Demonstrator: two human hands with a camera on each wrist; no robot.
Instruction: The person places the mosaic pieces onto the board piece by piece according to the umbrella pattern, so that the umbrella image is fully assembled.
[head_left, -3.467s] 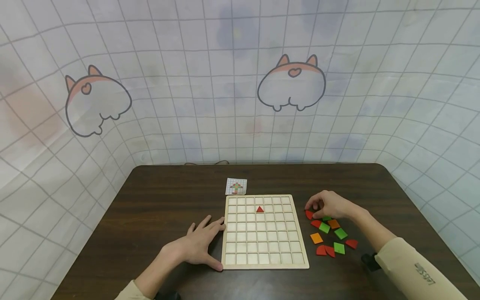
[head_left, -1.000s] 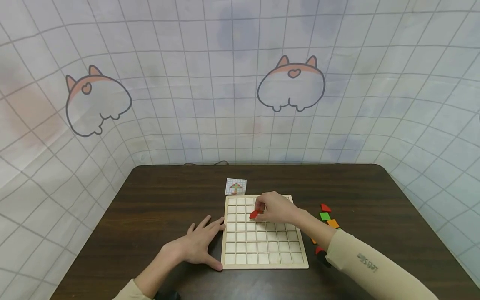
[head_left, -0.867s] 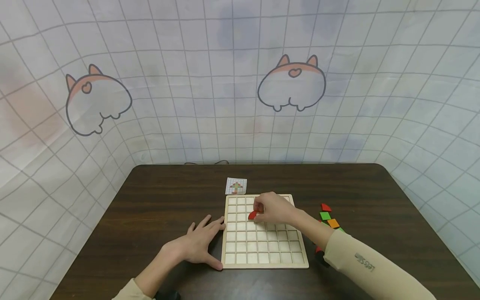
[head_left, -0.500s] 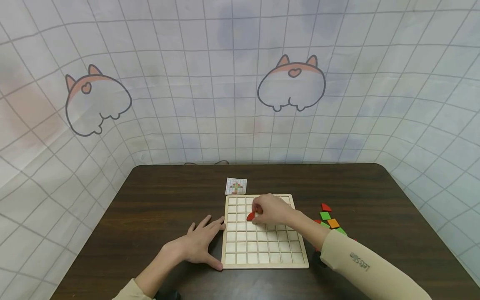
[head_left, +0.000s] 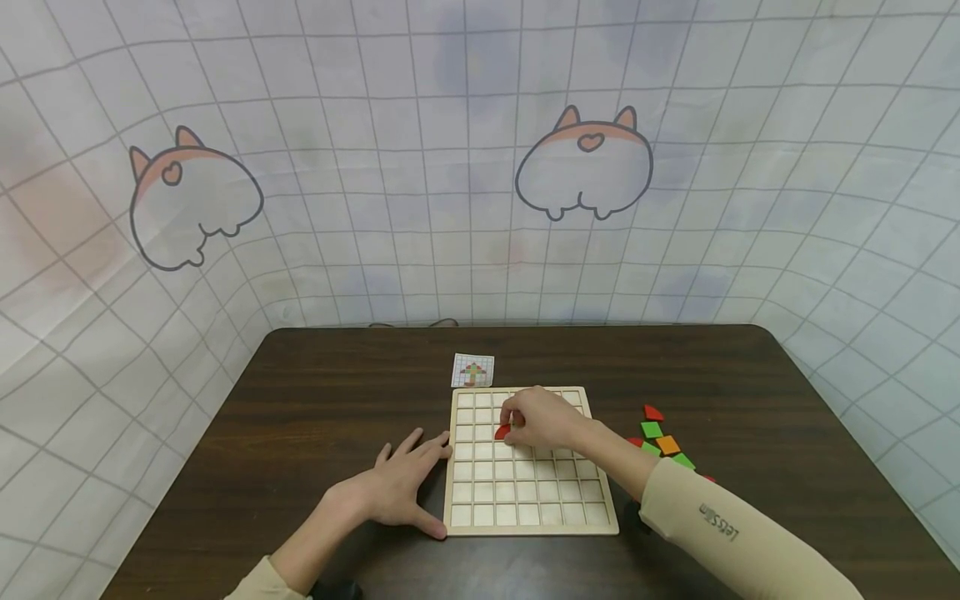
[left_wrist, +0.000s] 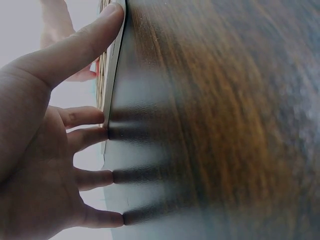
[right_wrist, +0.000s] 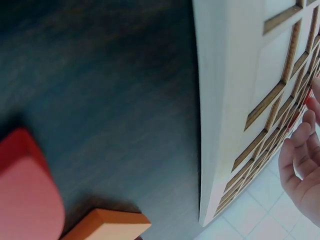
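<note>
On the bench (head_left: pixel 337 383), the board (head_left: pixel 527 492) could slide if the left hand (head_left: pixel 401 483) presses on it unevenly; that hand's fingers lie straight and spread, holding nothing, with the thumb and index fingertip against the board's left edge. The right sleeve (head_left: pixel 750 550) reaches across the loose tiles (head_left: pixel 652 430), so dropping that arm low might scatter them. The right hand (head_left: pixel 546 417), fingers curled in, pinches the red tile (head_left: pixel 502 432) with thumb and fingertips at the third cell from the left, third row from the far side. A skewed grip could catch the red tile on a cell's ridge and leave it tilted. Its rounded edge faces left and away from the person; its long axis seems to slant from near left to far right, though the fingertips hide much of it.
</note>
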